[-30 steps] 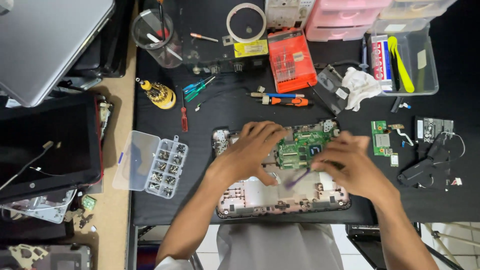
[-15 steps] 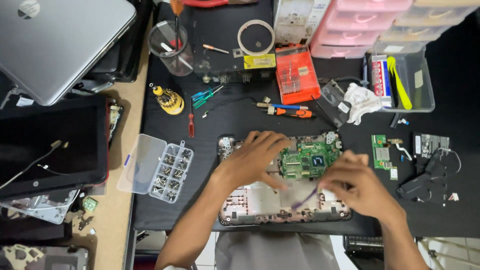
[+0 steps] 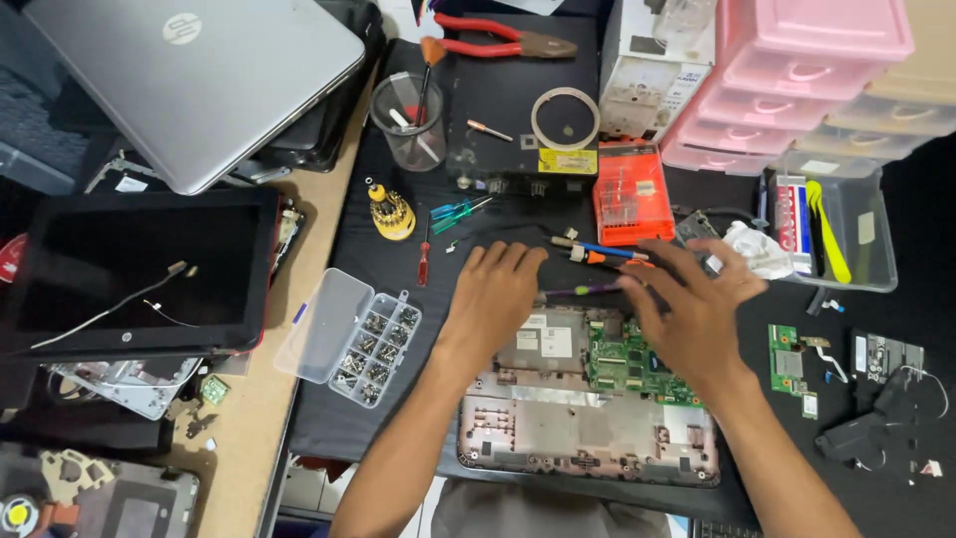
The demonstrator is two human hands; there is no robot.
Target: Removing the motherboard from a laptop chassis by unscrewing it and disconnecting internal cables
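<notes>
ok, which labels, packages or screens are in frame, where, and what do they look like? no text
Laptop screen panel: far left, flat, dark, unlit, black bezel.
Yellow label: rectangular sticker on the black device at top centre.
White labels: two small rectangles on the opened laptop base, just right of the left hand.
Red-and-white package: upright in the clear tray, right of the right hand.

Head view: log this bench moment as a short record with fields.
surface: black mat on a wooden bench
work piece: opened laptop base with green circuit board
left hand: flat on the base's upper left edge, holds nothing
right hand: over the board, fingertips at a purple-handled tool; grip unclear
nearby: clear screw box, yellow screwdriver handle, orange bit case
</notes>
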